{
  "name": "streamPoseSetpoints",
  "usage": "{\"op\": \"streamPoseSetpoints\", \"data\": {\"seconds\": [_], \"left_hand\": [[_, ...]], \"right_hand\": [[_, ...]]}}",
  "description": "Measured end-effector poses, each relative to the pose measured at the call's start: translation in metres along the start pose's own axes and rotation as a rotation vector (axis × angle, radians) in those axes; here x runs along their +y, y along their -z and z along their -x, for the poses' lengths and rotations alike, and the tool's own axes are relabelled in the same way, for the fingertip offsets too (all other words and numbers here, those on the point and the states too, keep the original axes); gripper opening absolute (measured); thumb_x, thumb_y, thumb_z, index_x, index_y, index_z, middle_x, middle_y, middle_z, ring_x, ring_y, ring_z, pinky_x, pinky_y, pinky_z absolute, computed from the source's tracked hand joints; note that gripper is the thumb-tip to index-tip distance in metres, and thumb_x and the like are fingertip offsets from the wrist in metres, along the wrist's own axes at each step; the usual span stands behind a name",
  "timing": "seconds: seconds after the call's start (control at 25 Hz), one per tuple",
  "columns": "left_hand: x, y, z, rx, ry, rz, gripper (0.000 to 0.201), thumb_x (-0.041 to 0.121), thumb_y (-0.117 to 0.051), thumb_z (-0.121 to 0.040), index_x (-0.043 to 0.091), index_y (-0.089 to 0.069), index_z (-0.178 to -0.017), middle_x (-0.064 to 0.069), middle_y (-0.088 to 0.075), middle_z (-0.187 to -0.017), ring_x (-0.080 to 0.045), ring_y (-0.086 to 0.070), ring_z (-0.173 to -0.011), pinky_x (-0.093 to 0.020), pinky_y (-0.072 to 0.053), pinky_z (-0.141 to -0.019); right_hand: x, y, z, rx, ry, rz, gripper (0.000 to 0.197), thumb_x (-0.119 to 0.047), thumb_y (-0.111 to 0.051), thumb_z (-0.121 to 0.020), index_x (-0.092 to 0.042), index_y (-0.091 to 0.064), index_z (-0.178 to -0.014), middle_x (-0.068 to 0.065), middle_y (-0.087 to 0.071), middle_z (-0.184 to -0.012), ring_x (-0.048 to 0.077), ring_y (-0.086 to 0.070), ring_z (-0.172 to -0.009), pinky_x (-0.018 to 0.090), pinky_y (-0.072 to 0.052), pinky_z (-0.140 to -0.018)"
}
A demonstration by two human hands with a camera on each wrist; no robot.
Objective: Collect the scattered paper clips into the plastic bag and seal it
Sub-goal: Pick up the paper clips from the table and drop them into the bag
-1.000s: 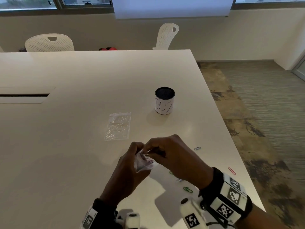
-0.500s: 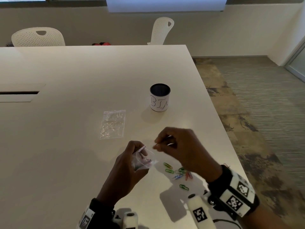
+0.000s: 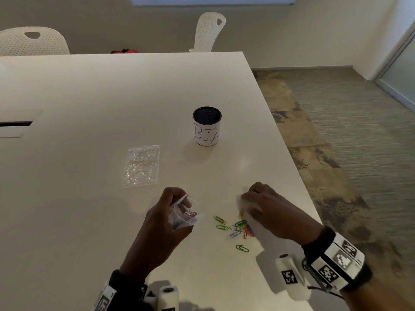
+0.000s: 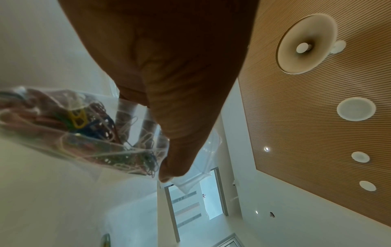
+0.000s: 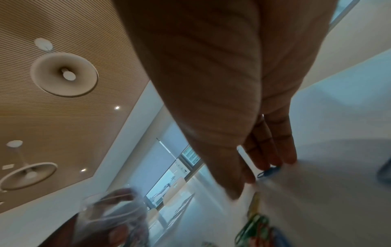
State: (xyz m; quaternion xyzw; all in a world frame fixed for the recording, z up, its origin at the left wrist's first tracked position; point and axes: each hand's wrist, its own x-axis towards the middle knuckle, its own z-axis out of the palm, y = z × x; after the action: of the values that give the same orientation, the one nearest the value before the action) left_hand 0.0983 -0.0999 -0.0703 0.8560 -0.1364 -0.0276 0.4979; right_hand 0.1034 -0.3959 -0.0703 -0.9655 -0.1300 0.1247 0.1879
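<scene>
My left hand [image 3: 166, 221] grips a small clear plastic bag [image 3: 184, 217] just above the table, its mouth gaping toward the right. In the left wrist view the bag [image 4: 84, 127] holds several coloured paper clips, with my thumb [image 4: 175, 150] pressed on its side. A loose cluster of green, yellow, red and blue paper clips [image 3: 239, 226] lies on the table between my hands, and one green clip [image 3: 242, 248] lies nearer me. My right hand [image 3: 265, 205] is down on the table right of the cluster. Its straight fingertips [image 5: 273, 157] touch the surface beside a blue clip [image 5: 268, 172].
A second clear plastic bag [image 3: 141, 166] lies flat farther back on the left. A dark cup labelled BIN [image 3: 207, 126] stands behind the clips. The table's right edge [image 3: 298, 167] runs close to my right hand. White chairs [image 3: 208, 30] stand at the far side.
My right hand has left the bag's mouth and swung right and down onto the table by the clips. The left hand still holds the bag in about the same place.
</scene>
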Motion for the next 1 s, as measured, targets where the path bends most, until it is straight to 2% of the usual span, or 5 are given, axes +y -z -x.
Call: {"op": "streamPoseSetpoints", "data": {"seconds": [0.16,0.4,0.68,0.92,1.0], "left_hand": [[0.001,-0.001,-0.001,-0.007,-0.004,-0.012,0.047,0.004,-0.084,-0.079,0.026,-0.056,-0.110,0.007,-0.070,-0.101,-0.010,-0.070,-0.093,-0.014,-0.056,-0.075],[0.001,-0.002,0.000,-0.004,-0.015,0.012,0.046,0.007,-0.085,-0.081,0.025,-0.055,-0.111,0.005,-0.071,-0.101,-0.011,-0.072,-0.089,-0.011,-0.055,-0.071],[0.001,-0.001,0.003,0.010,-0.038,0.028,0.045,0.007,-0.085,-0.081,0.023,-0.056,-0.111,0.004,-0.070,-0.101,-0.011,-0.072,-0.088,-0.009,-0.053,-0.073],[0.001,0.002,0.005,0.010,-0.056,0.045,0.045,0.007,-0.086,-0.082,0.022,-0.056,-0.111,0.005,-0.071,-0.100,-0.010,-0.073,-0.088,-0.009,-0.054,-0.073],[0.000,0.002,0.005,0.009,-0.056,0.060,0.044,0.006,-0.085,-0.082,0.021,-0.056,-0.111,0.005,-0.070,-0.100,-0.011,-0.072,-0.087,-0.009,-0.054,-0.073]], "right_hand": [[-0.025,-0.009,0.016,-0.108,0.033,-0.036,0.067,-0.059,-0.076,-0.080,-0.033,-0.053,-0.136,-0.013,-0.045,-0.130,0.007,-0.047,-0.117,0.027,-0.053,-0.097],[-0.043,-0.022,0.013,-0.041,0.082,-0.064,0.013,-0.023,-0.073,-0.093,-0.023,-0.072,-0.107,-0.003,-0.061,-0.114,0.015,-0.064,-0.093,0.034,-0.058,-0.084],[-0.045,-0.022,0.000,0.014,0.083,0.007,0.008,-0.010,-0.066,-0.095,-0.017,-0.067,-0.093,0.000,-0.066,-0.096,0.018,-0.064,-0.081,0.032,-0.057,-0.074],[-0.036,-0.009,-0.011,0.172,0.005,-0.441,0.010,-0.014,-0.081,-0.086,-0.021,-0.074,-0.089,-0.005,-0.075,-0.082,0.009,-0.072,-0.076,0.020,-0.059,-0.074],[-0.048,0.001,-0.009,0.220,-0.015,-0.712,0.011,-0.010,-0.082,-0.085,-0.015,-0.075,-0.093,-0.001,-0.078,-0.081,0.014,-0.076,-0.076,0.024,-0.062,-0.078]]}}
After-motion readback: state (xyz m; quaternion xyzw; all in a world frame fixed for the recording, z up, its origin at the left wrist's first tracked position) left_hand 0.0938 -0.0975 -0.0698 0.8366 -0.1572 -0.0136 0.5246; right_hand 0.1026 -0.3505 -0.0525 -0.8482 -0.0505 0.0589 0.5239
